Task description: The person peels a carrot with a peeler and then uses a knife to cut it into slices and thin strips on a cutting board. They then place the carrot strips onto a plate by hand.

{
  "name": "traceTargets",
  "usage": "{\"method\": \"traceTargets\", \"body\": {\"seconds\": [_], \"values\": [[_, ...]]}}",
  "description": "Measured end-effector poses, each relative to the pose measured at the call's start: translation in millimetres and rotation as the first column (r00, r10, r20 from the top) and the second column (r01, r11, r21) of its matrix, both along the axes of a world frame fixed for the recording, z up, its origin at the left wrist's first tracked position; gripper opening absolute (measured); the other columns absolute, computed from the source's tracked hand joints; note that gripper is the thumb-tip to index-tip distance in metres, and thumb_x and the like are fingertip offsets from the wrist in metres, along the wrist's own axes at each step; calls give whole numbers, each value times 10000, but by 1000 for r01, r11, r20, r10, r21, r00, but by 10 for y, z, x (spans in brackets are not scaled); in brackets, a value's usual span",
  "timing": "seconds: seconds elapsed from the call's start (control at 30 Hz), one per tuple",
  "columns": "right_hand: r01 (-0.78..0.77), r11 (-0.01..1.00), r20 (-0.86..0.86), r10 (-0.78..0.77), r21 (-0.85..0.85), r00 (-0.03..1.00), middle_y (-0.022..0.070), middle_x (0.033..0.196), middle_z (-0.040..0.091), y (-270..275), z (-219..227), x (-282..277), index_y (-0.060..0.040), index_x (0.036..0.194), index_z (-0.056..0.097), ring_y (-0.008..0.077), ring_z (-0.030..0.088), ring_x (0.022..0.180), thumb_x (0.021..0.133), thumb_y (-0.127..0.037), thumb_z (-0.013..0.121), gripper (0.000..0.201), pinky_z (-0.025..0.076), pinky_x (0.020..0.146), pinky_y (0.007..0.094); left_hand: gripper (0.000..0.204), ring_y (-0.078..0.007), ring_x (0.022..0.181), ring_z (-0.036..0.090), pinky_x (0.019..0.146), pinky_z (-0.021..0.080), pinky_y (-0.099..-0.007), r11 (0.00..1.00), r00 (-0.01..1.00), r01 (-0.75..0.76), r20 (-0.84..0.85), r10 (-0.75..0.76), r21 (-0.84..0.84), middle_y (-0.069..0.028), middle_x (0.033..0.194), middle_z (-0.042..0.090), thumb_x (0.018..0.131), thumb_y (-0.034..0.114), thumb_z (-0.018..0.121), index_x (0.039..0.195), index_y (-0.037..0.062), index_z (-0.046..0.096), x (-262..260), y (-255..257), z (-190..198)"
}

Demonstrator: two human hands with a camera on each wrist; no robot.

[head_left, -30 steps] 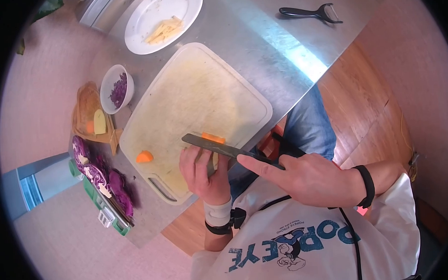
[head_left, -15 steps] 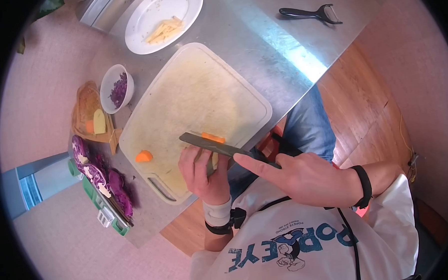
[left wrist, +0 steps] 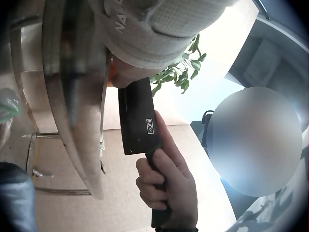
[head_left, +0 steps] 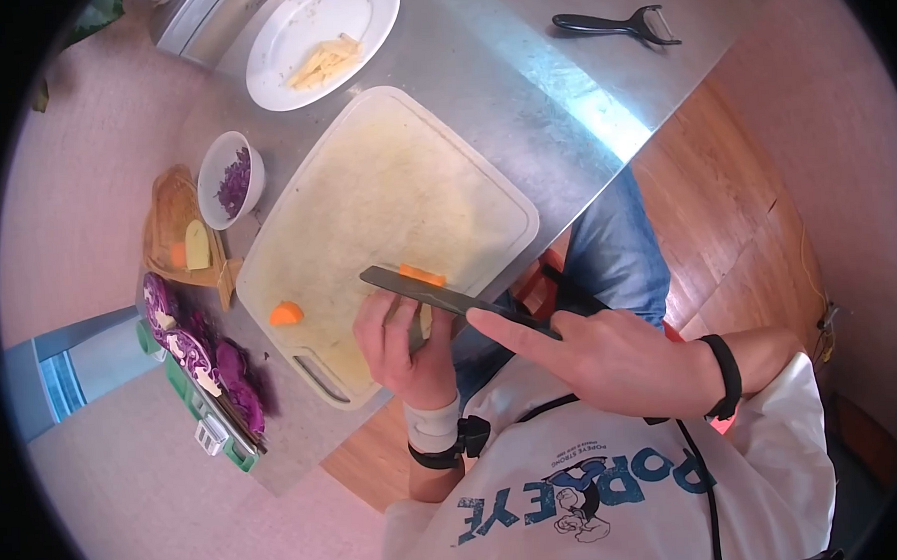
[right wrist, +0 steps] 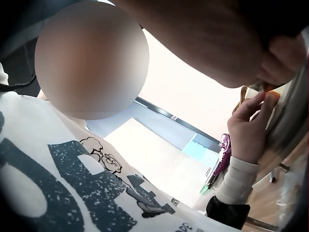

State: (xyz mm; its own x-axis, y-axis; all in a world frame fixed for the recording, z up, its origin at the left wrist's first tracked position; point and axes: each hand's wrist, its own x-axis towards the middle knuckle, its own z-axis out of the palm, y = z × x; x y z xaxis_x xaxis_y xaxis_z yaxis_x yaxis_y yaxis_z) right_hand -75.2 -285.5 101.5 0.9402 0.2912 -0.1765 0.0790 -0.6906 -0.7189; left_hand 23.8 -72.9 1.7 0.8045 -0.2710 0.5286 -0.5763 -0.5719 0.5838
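Note:
My right hand [head_left: 622, 357] grips the black handle of a cleaver [left wrist: 140, 118], index finger stretched along the blade. The blade lies across the lower part of the white cutting board [head_left: 384, 183], right in front of the left fingertips. An orange carrot piece [head_left: 422, 274] shows along the blade's far side. With bent fingers my left hand [head_left: 407, 352] holds the carrot down at the board's near edge; its grip is partly hidden by the blade. In the right wrist view, orange carrot [right wrist: 275, 95] shows by the left fingertips. Another carrot chunk [head_left: 286, 313] sits on the board's left.
A white plate [head_left: 372, 8] with pale yellow strips stands at the back. Left of the board are a bowl [head_left: 250, 194] of shredded purple cabbage, a wooden basket [head_left: 170, 207] with vegetable pieces, cut purple cabbage [head_left: 202, 361] and a green slicer [head_left: 241, 454]. A black peeler [head_left: 602, 23] lies far right.
The cleaver and right hand have shifted slightly left. The left hand stays in nearly the same place at the carrot, and the view has moved a little.

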Motion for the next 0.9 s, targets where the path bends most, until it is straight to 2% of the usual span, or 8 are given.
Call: {"method": "traceTargets", "body": {"seconds": [0.13, 0.2, 0.4, 0.5, 0.63, 0.73, 0.8, 0.9], "values": [[23, 999, 107, -26, 29, 994, 140, 681, 559, 55, -60, 34, -168, 1704, 278, 286, 614, 506, 841, 44, 642, 961, 496, 444, 397, 395, -313, 1074, 673, 935, 549, -378, 1000, 1000, 4, 11, -4, 0, -130, 1169, 698, 666, -124, 833, 1024, -2, 717, 13, 4, 4], [-22, 998, -12, 21, -64, 1000, 158, 717, 579, 34, -3, 6, -171, 1706, 262, 293, 630, 523, 855, 39, 629, 950, 509, 456, 400, 396, -314, 1072, 674, 935, 549, -378, 1000, 1000, 7, 20, -7, 4, -131, 1170, 698, 670, -123, 832, 1031, -3, 722, 12, 10, 6], [20, 999, 45, -22, 48, 999, 173, 752, 602, 68, -98, 88, -172, 1701, 265, 293, 632, 539, 879, 33, 610, 914, 519, 472, 401, 412, -328, 1095, 664, 950, 544, -405, 1000, 1000, 9, -9, -10, -7, -122, 1193, 698, 685, -95, 866, 1061, 17, 740, 2, 20, -6], [-12, 997, 34, 14, -73, 999, 119, 689, 594, 52, -71, 37, -88, 1689, 268, 258, 636, 569, 867, -47, 681, 921, 539, 492, 378, 427, -340, 1116, 654, 961, 537, -429, 1000, 1000, 17, -23, -17, -1, -110, 1213, 698, 686, -71, 900, 1070, 39, 750, 4, 48, -9], [-6, 998, 8, 6, -58, 1000, 117, 689, 590, 65, -111, 25, -92, 1691, 258, 262, 640, 576, 875, -55, 683, 920, 538, 495, 375, 433, -335, 1114, 658, 962, 535, -428, 1000, 999, 7, -33, -8, -10, -108, 1214, 700, 685, -74, 897, 1076, 42, 752, 2, 25, -16], [15, 999, 168, -8, -38, 986, 111, 683, 585, 138, -220, 77, -90, 1689, 258, 261, 634, 554, 882, -67, 685, 914, 521, 466, 367, 394, -311, 1090, 674, 973, 539, -394, 1000, 1000, 12, -28, -12, -17, -123, 1180, 702, 714, -88, 850, 1082, 4, 746, 9, 20, -8], [4, 996, 31, -1, -90, 1000, 109, 680, 579, 143, -141, 55, -95, 1690, 260, 261, 631, 548, 893, -81, 689, 906, 526, 482, 371, 390, -311, 1096, 675, 976, 540, -395, 1000, 999, 14, -28, -15, -7, -124, 1186, 704, 723, -84, 851, 1089, 7, 750, 9, 33, 8], [15, 994, -2, -15, -109, 1000, 114, 687, 588, 126, -194, 66, -101, 1691, 262, 262, 645, 570, 913, -125, 706, 896, 541, 520, 387, 385, -312, 1107, 678, 982, 541, -397, 1000, 999, 0, -32, -1, -4, -126, 1201, 708, 737, -78, 854, 1099, 9, 755, 3, 12, 15]]}}
